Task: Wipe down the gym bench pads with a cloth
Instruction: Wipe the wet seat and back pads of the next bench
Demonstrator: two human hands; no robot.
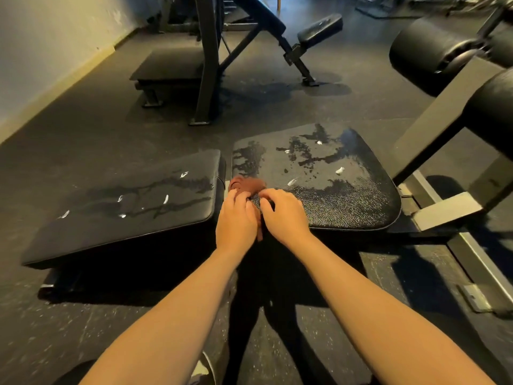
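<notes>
A black bench has two pads side by side, both streaked with wet patches. The left pad (pixel 133 207) slopes down toward the floor and the right pad (pixel 333 173) lies flatter. A reddish-brown cloth (pixel 247 184) is bunched at the gap between them, on the near left corner of the right pad. My left hand (pixel 236 220) grips the cloth with curled fingers. My right hand (pixel 283 215) pinches its right side, and part of the cloth hangs down between the two hands.
Two black roller pads (pixel 427 51) on a metal frame (pixel 444 212) stand at the right. Another incline bench (pixel 319 31) and a low black platform (pixel 166 68) stand further back on the dark rubber floor. A pale wall (pixel 41 37) runs along the left.
</notes>
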